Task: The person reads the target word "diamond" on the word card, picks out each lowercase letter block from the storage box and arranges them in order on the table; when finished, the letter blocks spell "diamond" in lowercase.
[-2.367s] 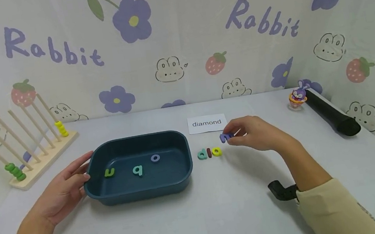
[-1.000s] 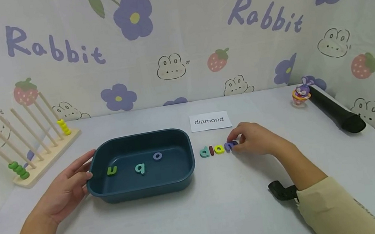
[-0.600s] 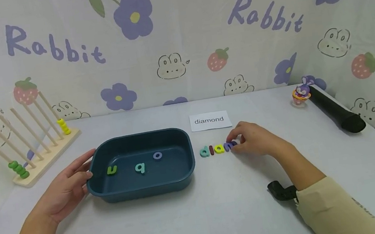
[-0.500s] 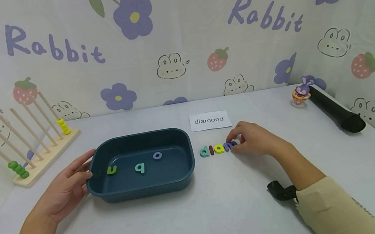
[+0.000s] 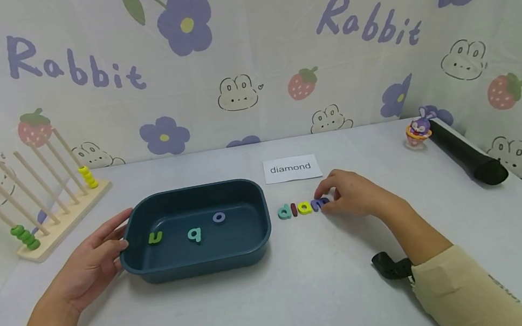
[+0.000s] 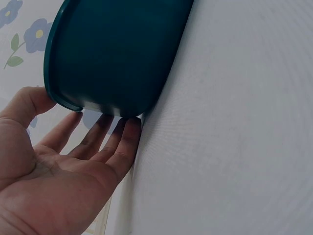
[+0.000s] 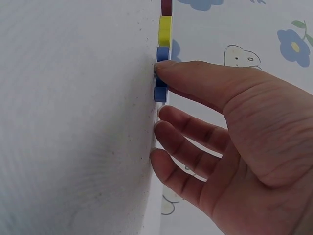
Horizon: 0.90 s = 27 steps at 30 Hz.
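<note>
As the head view sees it, the purple, flat, lower-case letter m [image 5: 315, 205] lies at nine o'clock from the middle of the right hand [image 5: 358, 193], right at its fingertips. That hand pinches the letter between thumb and finger on the white-covered table [image 5: 279, 313]; the right wrist view shows the thumb across its face and the other fingers spread apart below.

At nine o'clock from the m, in one row, are the yellow letter a [image 5: 304, 208] just beside it, the dark-red bar-shaped piece [image 5: 294, 210] and the teal letter d [image 5: 284, 212]. The white paper card [image 5: 292, 169] printed "diamond" is at eleven o'clock.

The left hand [image 5: 93, 262] holds the dark teal rectangular tray [image 5: 201, 269], thumb at the rim, fingertips against the outer wall; the tray extends toward three o'clock. Inside, a green u-shaped letter [image 5: 155, 238] sits at nine o'clock, a teal q-shaped letter [image 5: 194, 235] near the centre and a purple letter o [image 5: 219, 217] at two.
</note>
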{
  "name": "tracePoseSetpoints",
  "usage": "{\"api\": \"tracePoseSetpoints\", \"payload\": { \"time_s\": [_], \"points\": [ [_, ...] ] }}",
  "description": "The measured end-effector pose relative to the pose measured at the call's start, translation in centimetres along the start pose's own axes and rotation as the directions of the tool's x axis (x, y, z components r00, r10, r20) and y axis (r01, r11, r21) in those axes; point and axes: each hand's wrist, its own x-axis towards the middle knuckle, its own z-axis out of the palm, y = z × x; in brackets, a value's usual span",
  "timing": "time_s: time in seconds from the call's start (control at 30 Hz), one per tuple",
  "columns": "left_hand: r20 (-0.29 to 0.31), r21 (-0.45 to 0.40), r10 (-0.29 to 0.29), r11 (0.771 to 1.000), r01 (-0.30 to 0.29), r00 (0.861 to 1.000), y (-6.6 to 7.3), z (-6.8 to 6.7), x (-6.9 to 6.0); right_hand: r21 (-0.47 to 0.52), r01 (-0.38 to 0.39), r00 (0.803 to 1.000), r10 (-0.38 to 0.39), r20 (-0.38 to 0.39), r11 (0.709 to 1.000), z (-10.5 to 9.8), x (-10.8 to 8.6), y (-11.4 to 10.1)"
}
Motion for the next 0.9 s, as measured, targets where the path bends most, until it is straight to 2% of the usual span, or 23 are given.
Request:
{"api": "tracePoseSetpoints", "payload": {
  "time_s": [0.27,0.6,0.9],
  "points": [
    [-0.001,0.004,0.001,1.0,-0.001,1.0,0.0,0.0,0.0,0.016,-0.004,1.0,0.004,0.009,1.0,-0.2,-0.2,-0.2],
    [-0.004,0.003,0.002,1.0,-0.002,1.0,0.0,0.0,-0.2,0.047,0.008,0.997,-0.011,0.071,0.999,-1.1,-0.3,-0.4],
    [0.011,0.013,0.011,1.0,-0.011,1.0,0.0,-0.1,-0.1,0.057,0.063,0.998,-0.065,0.024,0.996,-1.9,-0.7,-0.6]
  ]
}}
